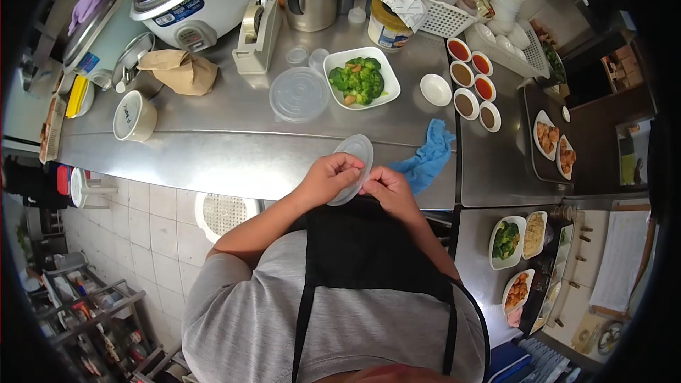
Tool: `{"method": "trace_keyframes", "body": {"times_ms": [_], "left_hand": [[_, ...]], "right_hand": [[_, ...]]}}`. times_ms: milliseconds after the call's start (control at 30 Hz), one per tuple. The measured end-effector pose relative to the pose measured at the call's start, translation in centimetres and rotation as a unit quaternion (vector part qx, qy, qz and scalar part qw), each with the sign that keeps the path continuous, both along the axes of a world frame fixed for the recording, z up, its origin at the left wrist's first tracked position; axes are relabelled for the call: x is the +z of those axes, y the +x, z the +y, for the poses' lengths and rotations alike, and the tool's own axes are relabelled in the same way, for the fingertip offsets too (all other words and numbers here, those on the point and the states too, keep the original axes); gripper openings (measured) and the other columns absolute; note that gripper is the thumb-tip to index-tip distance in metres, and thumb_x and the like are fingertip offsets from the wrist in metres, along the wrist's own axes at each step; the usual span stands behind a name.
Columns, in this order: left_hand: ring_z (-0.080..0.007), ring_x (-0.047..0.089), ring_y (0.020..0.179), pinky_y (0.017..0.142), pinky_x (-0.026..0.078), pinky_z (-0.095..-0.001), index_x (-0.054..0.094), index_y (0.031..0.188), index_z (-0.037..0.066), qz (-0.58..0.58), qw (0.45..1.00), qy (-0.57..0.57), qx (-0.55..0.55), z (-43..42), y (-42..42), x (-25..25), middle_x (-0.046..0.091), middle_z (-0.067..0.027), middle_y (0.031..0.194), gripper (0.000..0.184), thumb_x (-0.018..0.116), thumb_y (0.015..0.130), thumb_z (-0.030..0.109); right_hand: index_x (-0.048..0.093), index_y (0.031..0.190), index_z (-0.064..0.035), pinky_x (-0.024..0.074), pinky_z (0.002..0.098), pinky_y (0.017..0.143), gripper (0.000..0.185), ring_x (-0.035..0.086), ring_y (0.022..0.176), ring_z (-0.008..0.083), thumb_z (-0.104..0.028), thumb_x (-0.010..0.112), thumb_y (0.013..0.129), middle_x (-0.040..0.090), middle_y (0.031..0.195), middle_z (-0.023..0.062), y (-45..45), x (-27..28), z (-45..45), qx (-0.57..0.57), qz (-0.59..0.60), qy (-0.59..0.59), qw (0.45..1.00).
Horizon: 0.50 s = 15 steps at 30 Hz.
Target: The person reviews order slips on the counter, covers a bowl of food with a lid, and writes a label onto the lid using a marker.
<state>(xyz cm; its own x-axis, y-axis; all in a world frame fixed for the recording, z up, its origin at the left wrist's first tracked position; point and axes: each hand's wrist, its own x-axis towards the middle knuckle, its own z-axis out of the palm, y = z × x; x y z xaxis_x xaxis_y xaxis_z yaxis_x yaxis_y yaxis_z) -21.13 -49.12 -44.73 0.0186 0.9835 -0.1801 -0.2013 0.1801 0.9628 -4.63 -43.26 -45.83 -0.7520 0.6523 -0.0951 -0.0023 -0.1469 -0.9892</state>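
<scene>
Close to my black apron, a clear round plastic lid [360, 147] is held up on a tilt. My left hand [328, 179] grips it, fingers curled over its face. At the opposite edge, my right hand [389, 190] is closed, thumb and fingertips pinched on the rim. Beyond my hands, a white square bowl [390, 92] of broccoli [360, 79] sits on the steel counter. Left of that bowl lies a larger clear lid [299, 94], with two small clear lids near it. A crumpled blue cloth [429, 156] rests just right of my right hand.
Leftward stand a lidded tub [135, 116], a brown paper bag [179, 71], a tape dispenser [257, 37] and a rice cooker [193, 0]. Several sauce dishes [464, 104] and a small white dish [435, 90] are at right. A tray [532, 117] holds fried food; more filled bowls [506, 242] stand lower right.
</scene>
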Motion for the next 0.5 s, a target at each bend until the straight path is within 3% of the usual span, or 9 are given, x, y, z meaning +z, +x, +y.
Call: {"method": "trace_keyframes", "body": {"times_ms": [500], "left_hand": [[-0.0065, 0.052, 0.069, 0.064, 0.043, -0.0197, 0.053, 0.091, -0.003, -0.007, 1.0, -0.02, -0.002, 0.3, -0.23, -0.16, 0.057, -0.0035, 0.077, 0.016, 0.05, 0.08, 0.008]], "right_hand": [[0.049, 0.078, -0.0017, 0.043, 0.0219, 0.067, 0.013, 0.053, 0.071, 0.0094, -0.014, 0.049, 0.083, 0.054, 0.075, 0.0034, 0.01, -0.34, 0.22, 0.024, 0.028, -0.062, 0.997]]}}
